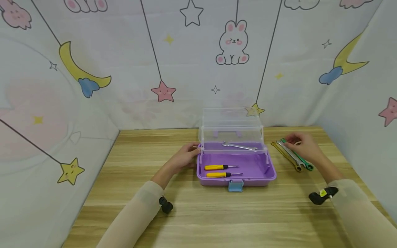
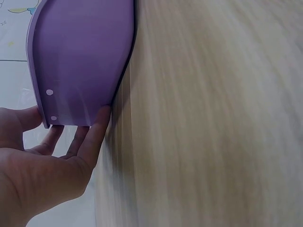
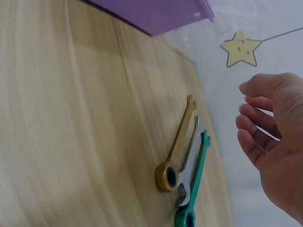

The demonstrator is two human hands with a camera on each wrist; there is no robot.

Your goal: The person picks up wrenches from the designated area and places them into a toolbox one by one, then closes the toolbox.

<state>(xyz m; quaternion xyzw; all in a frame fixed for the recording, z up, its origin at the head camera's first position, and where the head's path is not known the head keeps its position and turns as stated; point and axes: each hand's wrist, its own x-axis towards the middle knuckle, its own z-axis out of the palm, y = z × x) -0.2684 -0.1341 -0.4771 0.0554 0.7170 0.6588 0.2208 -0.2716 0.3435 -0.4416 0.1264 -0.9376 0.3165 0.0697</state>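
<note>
A purple toolbox (image 1: 214, 182) stands with its clear lid (image 1: 232, 120) raised. My left hand (image 1: 184, 158) holds its back left corner, thumb on the rim and fingers against the wall, as the left wrist view shows. Two yellow-handled screwdrivers, a rear one (image 1: 215, 167) and a front one (image 1: 218, 175), lie inside at the left. Behind them is a silver wrench (image 1: 238, 146), seen through clear plastic. My right hand (image 1: 305, 148) hovers empty over three wrenches, its fingers loosely bent: a gold one (image 3: 180, 137), a silver one (image 3: 191, 149) and a green one (image 3: 199, 165).
The wooden table (image 1: 149, 144) carries the toolbox and, to its right, the loose wrenches. A blue latch (image 1: 235, 186) hangs off the toolbox's front. White cloth printed with stars and rabbits (image 1: 192, 51) encloses the table's back and both sides.
</note>
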